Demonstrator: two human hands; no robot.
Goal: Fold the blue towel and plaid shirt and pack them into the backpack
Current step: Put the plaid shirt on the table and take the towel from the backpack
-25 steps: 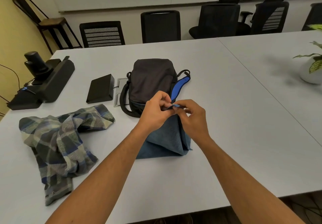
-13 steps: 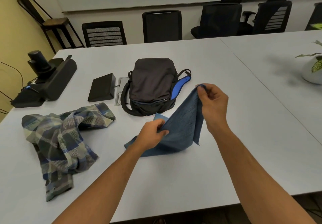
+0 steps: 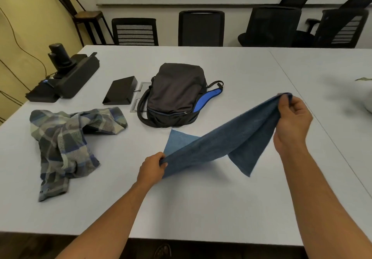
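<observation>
I have the towel [image 3: 223,140] stretched above the bench [image 3: 201,204] just in front of the backpack [image 3: 175,95]: my left hand [image 3: 152,168] pinches one corner low, my right hand [image 3: 291,122] grips the other, raised. This looks like spreading before the first fold; next I'd lay it flat. A second ago both hands were together. The shirt [image 3: 66,142] lies crumpled, untouched.

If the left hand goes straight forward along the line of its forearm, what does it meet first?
Probably the backpack. The left hand, gripping the blue towel, points up and slightly right toward the bag's front edge, with bare table between. Depth is uncertain from one view.
</observation>
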